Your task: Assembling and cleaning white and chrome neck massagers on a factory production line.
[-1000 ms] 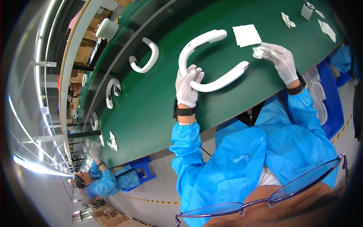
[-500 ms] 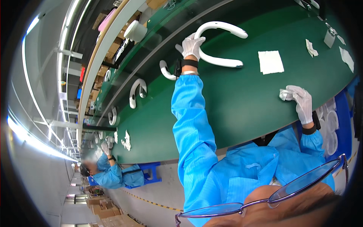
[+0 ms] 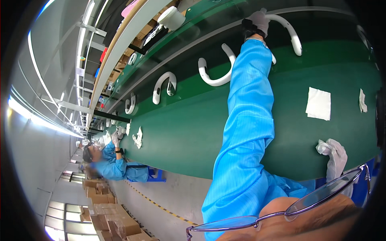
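At the far side of the green bench, my gloved left hand (image 3: 259,23) closes round the bend of a white U-shaped device that looks like a neck massager (image 3: 290,30). My sleeve hides part of its nearer arm. By the near edge on the right, my gloved right hand (image 3: 337,156) has its fingers bunched round what looks like a crumpled white cloth (image 3: 323,147). A folded white cloth (image 3: 318,103) lies flat beyond that hand. Left of my forearm sits another white U-shaped massager (image 3: 217,81), and a third (image 3: 159,90) is farther left.
A long dark conveyor belt (image 3: 189,50) runs along the bench (image 3: 193,132). A small crumpled cloth (image 3: 362,100) lies at the right. Another person (image 3: 114,162) in blue sits far left, near more cloth (image 3: 138,138). A white tub (image 3: 171,18) stands on the shelf.
My left hand has carried the massager away from me to the far side, over the belt. The view has shifted, and my right hand now appears lower, its fingers still bunched.
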The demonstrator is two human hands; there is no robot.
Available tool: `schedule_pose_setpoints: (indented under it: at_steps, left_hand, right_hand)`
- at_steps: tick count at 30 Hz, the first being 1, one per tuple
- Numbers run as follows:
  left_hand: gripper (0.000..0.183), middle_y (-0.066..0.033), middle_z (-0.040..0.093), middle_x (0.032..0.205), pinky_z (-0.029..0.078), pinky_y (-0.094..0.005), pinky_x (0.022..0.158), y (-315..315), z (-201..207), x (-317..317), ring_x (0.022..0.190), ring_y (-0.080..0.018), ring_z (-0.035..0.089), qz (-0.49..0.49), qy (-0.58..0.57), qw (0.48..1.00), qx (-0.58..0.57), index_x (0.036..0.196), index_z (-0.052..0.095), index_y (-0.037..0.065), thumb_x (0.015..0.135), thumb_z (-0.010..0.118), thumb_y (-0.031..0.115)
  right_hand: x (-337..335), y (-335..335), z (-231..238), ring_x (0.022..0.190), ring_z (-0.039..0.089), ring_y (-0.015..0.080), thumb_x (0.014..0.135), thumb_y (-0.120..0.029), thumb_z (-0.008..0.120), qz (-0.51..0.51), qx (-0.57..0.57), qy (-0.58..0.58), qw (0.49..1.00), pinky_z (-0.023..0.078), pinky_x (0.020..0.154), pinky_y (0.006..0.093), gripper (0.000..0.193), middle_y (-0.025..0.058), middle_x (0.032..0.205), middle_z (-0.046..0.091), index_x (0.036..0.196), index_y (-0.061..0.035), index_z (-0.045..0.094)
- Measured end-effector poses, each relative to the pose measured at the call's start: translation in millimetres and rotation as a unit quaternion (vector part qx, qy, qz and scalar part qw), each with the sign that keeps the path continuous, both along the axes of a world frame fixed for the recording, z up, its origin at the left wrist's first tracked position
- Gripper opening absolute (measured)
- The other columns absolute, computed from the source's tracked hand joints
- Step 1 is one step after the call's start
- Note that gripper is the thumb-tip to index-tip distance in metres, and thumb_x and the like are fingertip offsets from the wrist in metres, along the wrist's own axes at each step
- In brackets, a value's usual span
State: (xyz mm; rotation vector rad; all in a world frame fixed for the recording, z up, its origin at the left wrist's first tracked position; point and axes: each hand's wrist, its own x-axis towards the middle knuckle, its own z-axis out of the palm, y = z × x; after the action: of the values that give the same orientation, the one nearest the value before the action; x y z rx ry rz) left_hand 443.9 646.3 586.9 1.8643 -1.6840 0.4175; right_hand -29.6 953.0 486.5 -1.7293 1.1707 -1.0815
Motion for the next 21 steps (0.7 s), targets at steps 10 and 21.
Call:
schedule_pose_setpoints:
  at_steps: [10,21]
  left_hand:
    - [0.031,-0.0146,0.068,0.112,0.052,-0.0447,0.087,172.3,20.2,29.5,0.103,-0.0373,0.064,0.011,-0.061,0.99,0.126,0.116,0.068,0.015,0.095,0.047,0.027]
    - [0.041,0.001,0.063,0.121,0.048,-0.0571,0.091,320.7,-53.9,109.0,0.124,-0.0204,0.051,0.116,-0.272,0.912,0.285,0.115,0.069,0.029,0.081,0.06,0.008]
  right_hand:
    - [23.3,1.2,6.3,0.106,0.062,0.0199,0.095,-0.026,0.065,0.003,-0.02,0.04,0.999,0.048,0.093,0.0316,0.038,0.0143,0.119,0.065,0.116,0.0053,0.064]
    - [23.5,7.6,19.5,0.117,0.06,0.0261,0.098,-0.024,0.058,0.128,0.154,-0.398,0.895,0.048,0.101,0.0329,0.049,0.0203,0.126,0.06,0.132,0.0107,0.048]
